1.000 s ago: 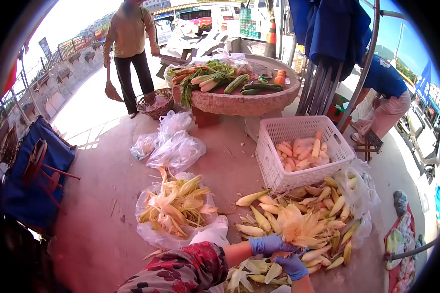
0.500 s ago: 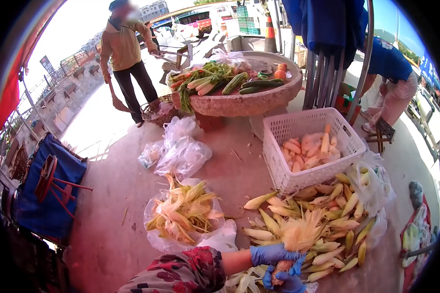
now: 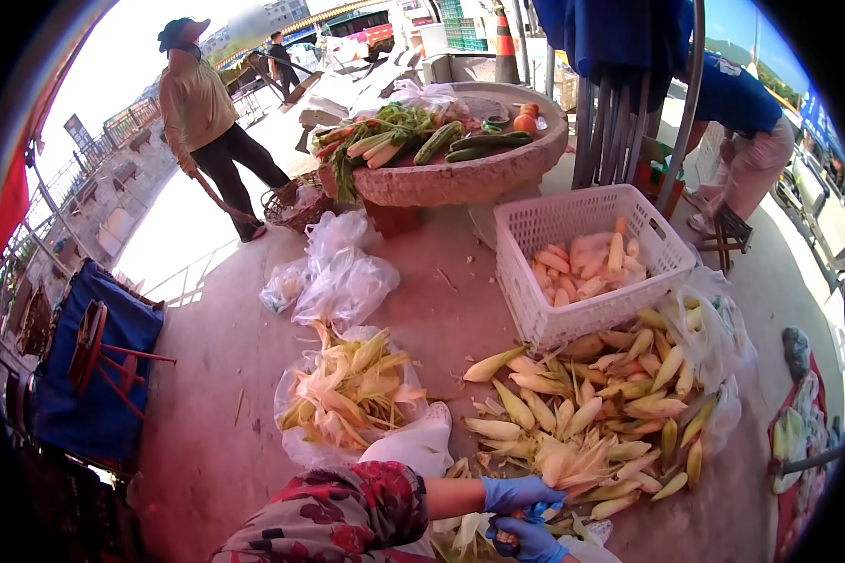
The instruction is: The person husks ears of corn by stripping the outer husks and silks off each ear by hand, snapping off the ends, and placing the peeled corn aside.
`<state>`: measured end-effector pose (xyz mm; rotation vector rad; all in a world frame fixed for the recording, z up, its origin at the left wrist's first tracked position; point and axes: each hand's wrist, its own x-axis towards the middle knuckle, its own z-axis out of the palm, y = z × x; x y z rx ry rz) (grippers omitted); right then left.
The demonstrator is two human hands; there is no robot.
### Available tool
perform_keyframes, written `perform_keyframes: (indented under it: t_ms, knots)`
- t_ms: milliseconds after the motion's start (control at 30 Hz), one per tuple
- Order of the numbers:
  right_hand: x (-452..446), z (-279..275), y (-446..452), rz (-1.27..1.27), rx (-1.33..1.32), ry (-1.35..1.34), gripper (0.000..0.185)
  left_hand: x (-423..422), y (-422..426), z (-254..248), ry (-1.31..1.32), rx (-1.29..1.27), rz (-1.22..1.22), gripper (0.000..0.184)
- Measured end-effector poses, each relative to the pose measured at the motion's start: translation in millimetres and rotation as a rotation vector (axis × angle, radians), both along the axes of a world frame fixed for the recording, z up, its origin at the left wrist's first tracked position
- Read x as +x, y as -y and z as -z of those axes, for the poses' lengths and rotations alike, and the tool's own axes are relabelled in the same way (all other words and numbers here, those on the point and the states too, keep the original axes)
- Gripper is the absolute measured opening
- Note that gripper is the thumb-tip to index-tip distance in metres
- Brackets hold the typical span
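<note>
A corn ear [image 3: 507, 539] was gripped in the curled, gloved right hand [image 3: 533, 540], near the heaped unshucked corn [image 3: 582, 415]. The gloved left hand [image 3: 519, 493] was held just beside it, partly curled; whether anything was grasped there could not be told. Peeled ears [image 3: 591, 267] were contained in the white crate [image 3: 573, 324].

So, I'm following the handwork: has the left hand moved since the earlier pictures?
Yes. Judged against the white crate standing on the ground, the left hand has drawn slightly away from it, back toward its owner.
</note>
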<state>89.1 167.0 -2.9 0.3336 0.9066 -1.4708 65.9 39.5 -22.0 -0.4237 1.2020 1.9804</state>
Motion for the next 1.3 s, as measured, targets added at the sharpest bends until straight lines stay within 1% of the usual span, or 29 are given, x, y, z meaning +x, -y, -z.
perform_keyframes:
  t_ms: [33,67,133,200,233,300,333,367,400,433,467,500,533,567,600,633,667,700,733,833,867,967,1033,1067,1167,1200,1233,1267,1300]
  knots:
    - [2,8,-3,-0.009,-0.009,0.049,0.006,1,-1,10,0.028,-0.016,0.029,0.025]
    - [0,24,-4,-0.055,-0.038,0.041,0.009,2,-2,20,0.056,-0.034,0.059,0.026]
    - [-9,54,-8,-0.142,-0.093,0.019,0.019,-2,-4,33,0.078,-0.024,-0.086,0.026]
    - [-27,35,-4,-0.087,-0.098,-0.103,0.019,-11,-6,40,0.070,-0.041,-0.222,0.027]
    - [-33,27,-2,-0.061,-0.104,-0.164,0.019,-15,-4,39,0.009,-0.050,-0.266,0.026]
    - [-40,29,3,-0.009,0.098,-0.850,0.021,-25,6,16,-0.113,-0.069,-0.356,0.026]
    - [-44,31,5,0.018,0.207,-1.188,0.023,-30,1,27,-0.163,-0.135,-0.557,0.029]
    - [-46,34,6,0.047,0.320,-1.523,0.024,-33,-4,47,-0.363,-0.306,-0.620,0.029]
    - [-50,30,12,0.067,0.360,-1.623,0.029,-36,-6,52,-0.564,-0.478,-0.676,0.028]
    - [-55,25,20,0.190,0.304,-1.628,0.031,-35,-6,57,-0.570,-0.541,-0.588,0.027]
    - [-62,13,33,0.310,0.247,-1.628,0.033,-34,-5,43,-0.578,-0.604,-0.499,0.027]
    - [-67,23,36,0.426,0.174,-1.403,0.032,-37,-9,65,-0.686,-0.639,-0.526,0.026]
    - [-72,33,38,0.573,0.093,-1.165,0.030,-42,-17,101,-0.793,-0.676,-0.555,0.027]
    - [-77,42,40,0.731,0.026,-0.941,0.029,-45,-16,82,-0.718,-0.587,-0.615,0.026]
    - [-80,34,34,0.511,0.217,-1.423,0.026,-48,-15,61,-0.642,-0.497,-0.681,0.027]
    - [-82,35,28,0.328,0.314,-1.642,0.025,-51,-14,40,-0.568,-0.409,-0.752,0.028]
    - [-84,37,23,0.164,0.407,-1.864,0.023,-53,-9,19,-0.343,-0.156,-0.795,0.028]
    - [-85,45,17,0.093,0.394,-1.853,0.022,-55,-8,5,-0.120,0.097,-0.822,0.028]
    - [-86,54,14,0.026,0.381,-1.840,0.021,-55,-10,-2,-0.031,0.036,-0.852,0.029]
    - [-77,38,4,-0.108,0.288,-1.944,0.023,-41,-2,5,0.069,0.256,-0.761,0.032]
    - [-74,46,0,-0.076,0.293,-2.025,0.023,-37,1,11,0.051,0.323,-0.677,0.035]
    - [-62,57,-9,-0.059,0.273,-2.078,0.023,-30,7,17,0.067,0.406,-0.500,0.038]
    - [-68,27,-17,-0.220,0.057,-2.183,0.025,-25,21,44,0.303,0.830,-0.303,0.039]
    - [-69,15,-22,-0.306,-0.053,-2.227,0.026,-22,24,44,0.424,1.039,-0.195,0.039]
    - [-65,30,-24,-0.206,0.065,-2.186,0.028,-24,24,39,0.278,1.109,-0.142,0.040]
    - [-68,28,-16,-0.056,0.122,-2.181,0.029,-30,25,30,0.238,1.134,-0.154,0.041]
    - [-72,24,-17,0.004,0.140,-2.132,0.030,-34,25,23,0.178,1.084,-0.179,0.040]
    - [-76,32,-17,0.021,0.196,-2.132,0.030,-36,26,15,0.166,1.025,-0.233,0.040]
    - [-75,37,-16,0.064,0.238,-2.048,0.035,-38,26,11,0.175,0.918,-0.255,0.041]
